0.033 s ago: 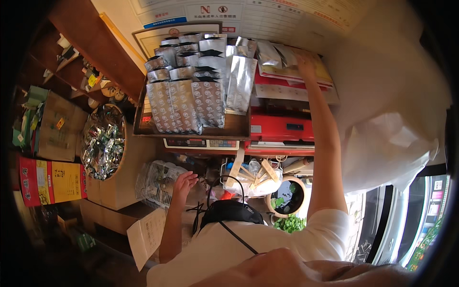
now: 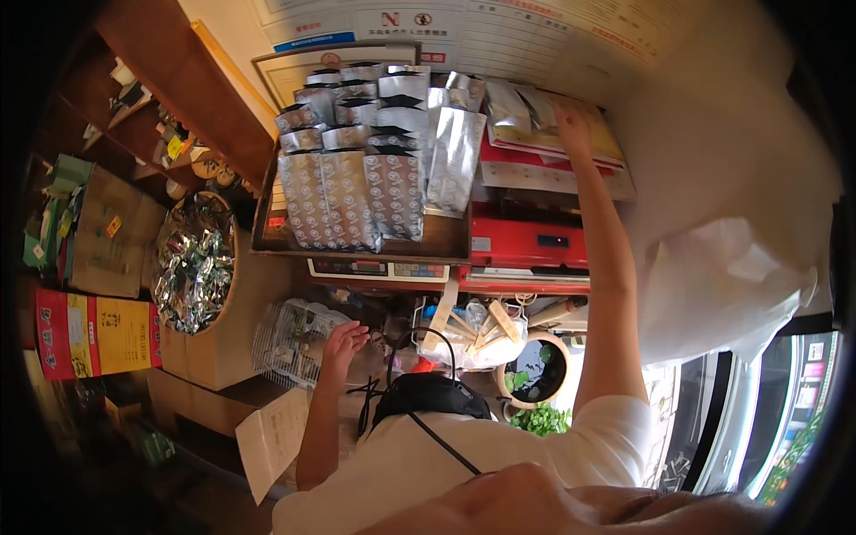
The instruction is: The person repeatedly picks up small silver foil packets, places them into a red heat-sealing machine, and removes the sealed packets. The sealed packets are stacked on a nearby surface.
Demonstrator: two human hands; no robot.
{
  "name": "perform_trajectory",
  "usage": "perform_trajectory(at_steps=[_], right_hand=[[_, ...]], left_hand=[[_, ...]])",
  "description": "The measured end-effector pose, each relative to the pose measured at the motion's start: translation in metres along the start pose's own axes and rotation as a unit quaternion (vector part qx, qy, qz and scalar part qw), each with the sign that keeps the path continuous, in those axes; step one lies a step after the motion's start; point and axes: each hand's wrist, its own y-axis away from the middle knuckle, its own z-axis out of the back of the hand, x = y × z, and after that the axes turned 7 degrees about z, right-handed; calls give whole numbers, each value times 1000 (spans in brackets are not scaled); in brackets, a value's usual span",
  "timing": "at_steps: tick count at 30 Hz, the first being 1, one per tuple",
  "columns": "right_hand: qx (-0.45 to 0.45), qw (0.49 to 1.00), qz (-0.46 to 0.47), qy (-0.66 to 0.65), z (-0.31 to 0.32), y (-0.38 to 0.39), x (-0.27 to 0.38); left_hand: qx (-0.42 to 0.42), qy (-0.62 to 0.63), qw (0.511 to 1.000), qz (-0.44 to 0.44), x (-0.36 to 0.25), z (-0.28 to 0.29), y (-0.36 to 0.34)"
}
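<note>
My right arm stretches far forward, and my right hand (image 2: 573, 125) lies on a stack of flat packs at the back right. Its fingers look extended, touching a yellow sheet or bag (image 2: 603, 144) beside some flat silver pouches (image 2: 508, 109); the fingertips are hard to make out. Lower down, my left hand (image 2: 342, 348) hovers with loosely bent fingers and holds nothing, near a white wire basket (image 2: 283, 343). Filled silver pouches with a printed pattern (image 2: 349, 201) stand in rows in a dark wooden tray (image 2: 428, 250) ahead of me.
Below the tray sit a white scale (image 2: 379, 269) and a red machine (image 2: 526, 241). Round basket (image 2: 234, 259) of shiny wrappers, cardboard boxes (image 2: 192, 357) and a red-yellow box (image 2: 120, 334) stand left. A plant pot (image 2: 560, 374) and a big translucent plastic bag (image 2: 722, 285) are right.
The view has shifted very slightly, so the tray and stack sit a little further right. Both hands stay in nearly the same places.
</note>
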Motion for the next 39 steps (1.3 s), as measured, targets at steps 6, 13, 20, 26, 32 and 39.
perform_trajectory(at_steps=[6, 13, 20, 26, 32, 39], right_hand=[[-39, 966, 253, 23, -43, 79, 117], [95, 942, 307, -97, -83, 129, 224], [115, 931, 344, 38, -103, 175, 254], [184, 931, 313, -36, -96, 192, 251], [190, 919, 332, -98, -50, 224, 292], [172, 921, 318, -144, 7, 271, 307]], left_hand=[[6, -9, 1000, 10, -21, -3, -18], [73, -45, 996, -38, -43, -18, -43], [68, -96, 991, -56, -47, -15, -35], [62, -110, 988, -90, -63, -18, -41], [25, -196, 941, -275, -112, -57, -55], [162, -268, 923, -223, -109, -131, -72]])
